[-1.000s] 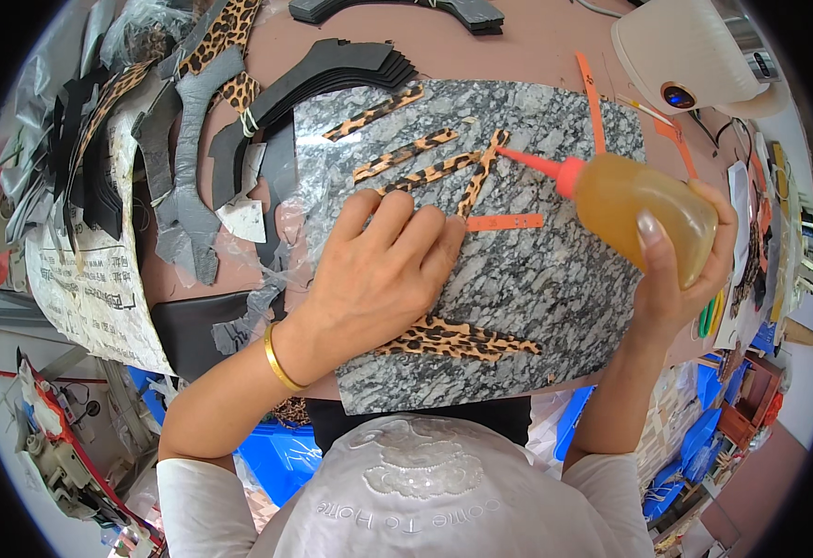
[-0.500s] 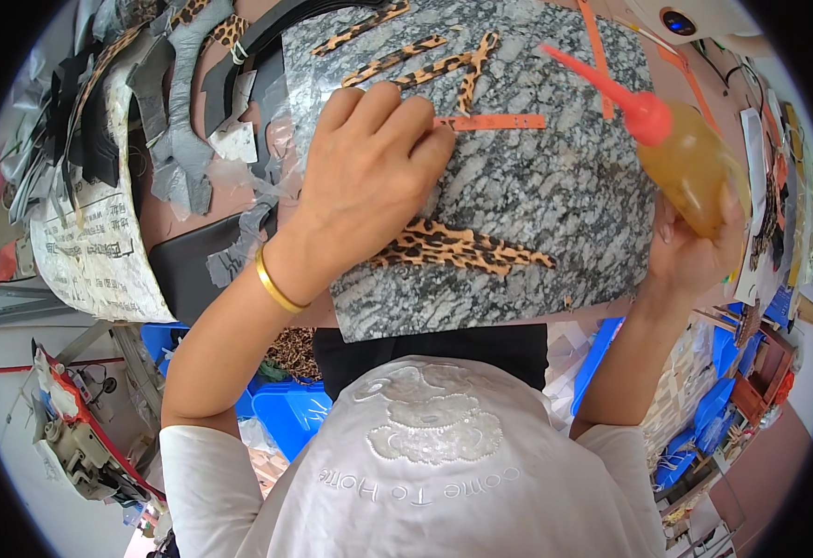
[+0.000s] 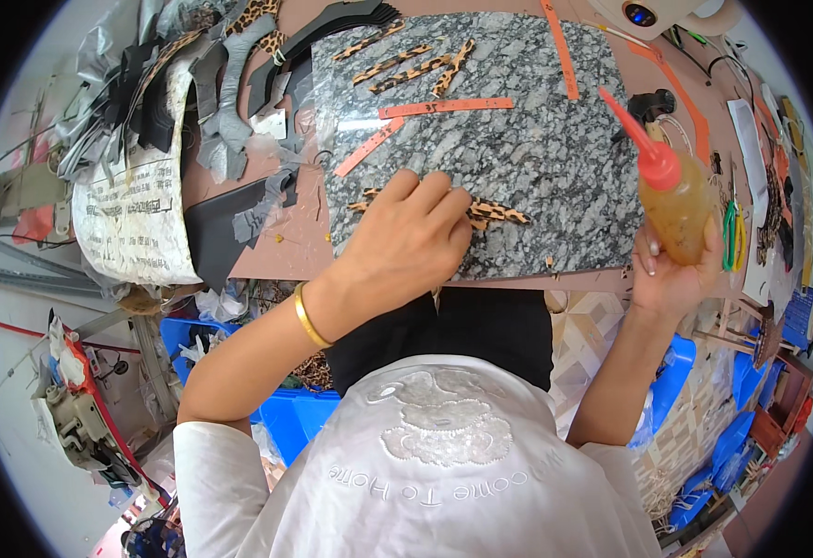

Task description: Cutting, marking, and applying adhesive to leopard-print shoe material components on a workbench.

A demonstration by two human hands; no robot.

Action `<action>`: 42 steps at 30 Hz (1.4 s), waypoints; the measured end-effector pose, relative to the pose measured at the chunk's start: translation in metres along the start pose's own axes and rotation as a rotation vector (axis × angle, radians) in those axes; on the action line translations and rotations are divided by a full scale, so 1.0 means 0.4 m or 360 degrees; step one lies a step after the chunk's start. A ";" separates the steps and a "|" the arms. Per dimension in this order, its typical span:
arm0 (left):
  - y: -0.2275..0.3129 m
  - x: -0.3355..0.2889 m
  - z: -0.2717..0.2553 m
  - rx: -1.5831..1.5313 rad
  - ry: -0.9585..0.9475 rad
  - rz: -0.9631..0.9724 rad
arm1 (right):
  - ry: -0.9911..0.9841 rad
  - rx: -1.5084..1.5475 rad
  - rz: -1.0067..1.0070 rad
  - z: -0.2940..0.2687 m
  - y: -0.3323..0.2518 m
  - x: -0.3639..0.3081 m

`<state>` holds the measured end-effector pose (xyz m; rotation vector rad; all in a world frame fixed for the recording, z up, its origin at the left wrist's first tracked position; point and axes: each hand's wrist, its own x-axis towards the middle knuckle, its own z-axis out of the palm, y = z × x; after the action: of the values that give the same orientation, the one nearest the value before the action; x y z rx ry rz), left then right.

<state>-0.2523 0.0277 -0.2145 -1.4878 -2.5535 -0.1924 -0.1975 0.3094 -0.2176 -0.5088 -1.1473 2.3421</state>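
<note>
My left hand (image 3: 408, 232) is closed, knuckles up, over a small pile of leopard-print strips (image 3: 501, 214) near the slab's front edge. Strip ends stick out on both sides of the fingers; the fingertips are hidden, so I cannot tell what they pinch. In my right hand (image 3: 672, 270), at the slab's right edge, is a squeeze bottle (image 3: 678, 209) of amber liquid, its long red nozzle tilted up and left. Farther back on the speckled grey slab (image 3: 555, 177) lie several separate leopard-print strips (image 3: 411, 74), an orange strip (image 3: 453, 107) and a shorter orange strip (image 3: 369, 146).
Dark curved pieces (image 3: 332, 28) and grey pieces (image 3: 230, 102) crowd the table's left, beside a printed white sheet (image 3: 132, 223). At the back right stands a white machine (image 3: 648, 17). Green-handled scissors (image 3: 730, 232) lie right of the bottle. Blue bins (image 3: 295, 423) stand below.
My left hand has moved toward me, from beside the orange strip onto the leopard-print pile, uncovering the shorter orange strip. My right hand still holds the bottle. The whole view has shifted.
</note>
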 end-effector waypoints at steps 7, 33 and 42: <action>-0.023 -0.015 -0.057 -0.0132 0.0055 -0.0293 | 0.0074 0.0065 0.0049 -0.067 -0.026 -0.031; -0.031 -0.190 -0.014 -0.0133 0.0375 -0.0790 | -0.0210 0.0430 0.0423 -0.087 0.035 -0.009; -0.059 -0.197 -0.025 -0.0559 0.0182 -0.0909 | -0.0243 0.0335 0.0402 -0.104 0.039 -0.027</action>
<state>-0.2339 -0.0525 -0.2226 -0.7499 -2.8802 -0.8088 -0.1710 0.3213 -0.2530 -0.4255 -0.9299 2.7234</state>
